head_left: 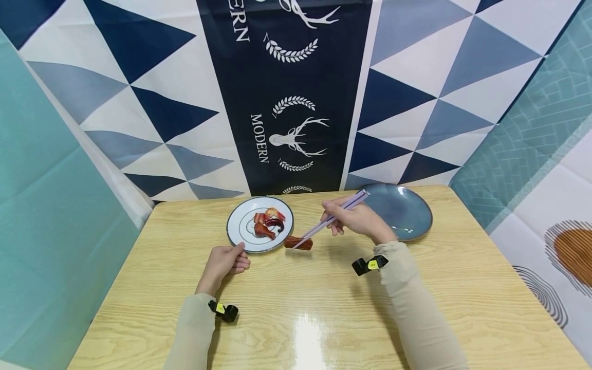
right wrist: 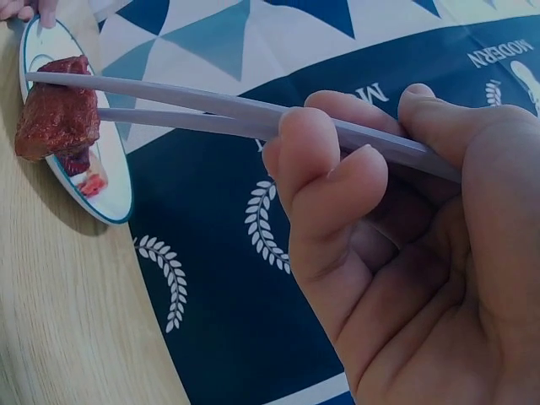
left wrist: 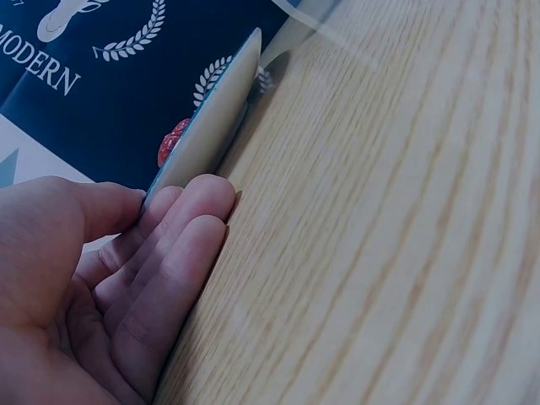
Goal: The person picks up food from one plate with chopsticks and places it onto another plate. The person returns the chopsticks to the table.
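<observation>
My right hand [head_left: 349, 218] holds a pair of pale purple chopsticks [head_left: 334, 217], whose tips clamp a reddish-brown piece of meat [right wrist: 57, 114]. In the head view that piece appears just beside the right edge of a white plate [head_left: 240, 226] with a dark blue rim. On the plate lie a drumstick [head_left: 263, 231], a dark curved piece [head_left: 276, 223] and some red-and-pale pieces [head_left: 273, 213]. My left hand [head_left: 225, 260] pinches the plate's near left rim between thumb and fingers; the left wrist view shows the thumb on top and fingers beneath the edge.
A larger blue-grey plate [head_left: 384, 205] with a small floral mark stands at the back right, partly behind the right hand. Both plates are on a light wooden table [head_left: 277, 308]. A patterned cloth backdrop [head_left: 296, 92] rises along the table's far edge.
</observation>
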### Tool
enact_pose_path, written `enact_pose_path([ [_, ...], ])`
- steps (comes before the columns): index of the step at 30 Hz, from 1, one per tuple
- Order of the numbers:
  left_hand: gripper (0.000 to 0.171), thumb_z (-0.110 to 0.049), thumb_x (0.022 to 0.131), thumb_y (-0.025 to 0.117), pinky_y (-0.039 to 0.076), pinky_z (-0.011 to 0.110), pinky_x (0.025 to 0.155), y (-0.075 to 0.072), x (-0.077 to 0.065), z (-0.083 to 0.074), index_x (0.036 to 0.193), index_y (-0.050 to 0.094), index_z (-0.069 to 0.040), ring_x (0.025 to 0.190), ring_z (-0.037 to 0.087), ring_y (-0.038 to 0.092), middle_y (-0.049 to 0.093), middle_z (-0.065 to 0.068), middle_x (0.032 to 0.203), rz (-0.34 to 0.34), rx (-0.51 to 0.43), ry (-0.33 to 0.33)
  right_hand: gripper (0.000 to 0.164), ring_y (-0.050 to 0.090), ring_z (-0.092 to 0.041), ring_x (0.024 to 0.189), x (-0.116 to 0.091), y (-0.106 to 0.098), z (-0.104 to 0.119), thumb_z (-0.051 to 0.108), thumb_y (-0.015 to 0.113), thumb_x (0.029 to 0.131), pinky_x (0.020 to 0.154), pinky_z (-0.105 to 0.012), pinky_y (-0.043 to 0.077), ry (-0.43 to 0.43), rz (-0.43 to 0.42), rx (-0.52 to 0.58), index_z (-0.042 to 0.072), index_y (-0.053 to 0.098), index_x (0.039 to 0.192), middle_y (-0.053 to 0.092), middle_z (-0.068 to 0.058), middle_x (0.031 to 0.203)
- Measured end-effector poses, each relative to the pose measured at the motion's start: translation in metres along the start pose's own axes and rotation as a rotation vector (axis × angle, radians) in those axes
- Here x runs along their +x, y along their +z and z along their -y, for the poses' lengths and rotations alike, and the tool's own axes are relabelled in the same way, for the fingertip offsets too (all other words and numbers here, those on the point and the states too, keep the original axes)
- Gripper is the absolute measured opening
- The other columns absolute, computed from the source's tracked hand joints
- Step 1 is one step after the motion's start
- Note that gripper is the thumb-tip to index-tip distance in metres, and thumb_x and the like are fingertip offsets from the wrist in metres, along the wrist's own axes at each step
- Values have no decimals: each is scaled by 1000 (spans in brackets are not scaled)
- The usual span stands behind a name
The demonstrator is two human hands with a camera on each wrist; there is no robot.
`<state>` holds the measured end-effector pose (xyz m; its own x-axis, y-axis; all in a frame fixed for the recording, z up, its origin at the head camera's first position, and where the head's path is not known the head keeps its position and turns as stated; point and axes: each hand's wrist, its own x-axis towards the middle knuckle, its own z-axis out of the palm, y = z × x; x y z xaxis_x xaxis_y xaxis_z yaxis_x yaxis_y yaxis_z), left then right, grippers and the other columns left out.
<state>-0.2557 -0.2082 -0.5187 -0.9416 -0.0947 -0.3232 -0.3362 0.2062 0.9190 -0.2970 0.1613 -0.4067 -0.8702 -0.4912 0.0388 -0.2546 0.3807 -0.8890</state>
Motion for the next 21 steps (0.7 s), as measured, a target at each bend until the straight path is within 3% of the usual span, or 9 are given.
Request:
enact_pose_path([
  [6, 45, -38, 106, 59, 64, 24, 64, 0, -1, 0, 94, 73, 4, 64, 10, 73, 75, 5, 75, -4, 2, 2, 49, 60, -19, 58, 2, 3, 4, 54, 51, 105, 55, -29, 50, 20, 2, -9, 14, 78, 94, 70, -10, 69],
  [21, 43, -36, 106, 58, 64, 23, 63, 1, -1, 0, 93, 72, 3, 63, 10, 72, 75, 5, 73, -6, 4, -1, 47, 62, -19, 59, 8, 12, 7, 47, 50, 108, 56, -27, 49, 4, 17, 36, 11, 77, 96, 70, -10, 69],
])
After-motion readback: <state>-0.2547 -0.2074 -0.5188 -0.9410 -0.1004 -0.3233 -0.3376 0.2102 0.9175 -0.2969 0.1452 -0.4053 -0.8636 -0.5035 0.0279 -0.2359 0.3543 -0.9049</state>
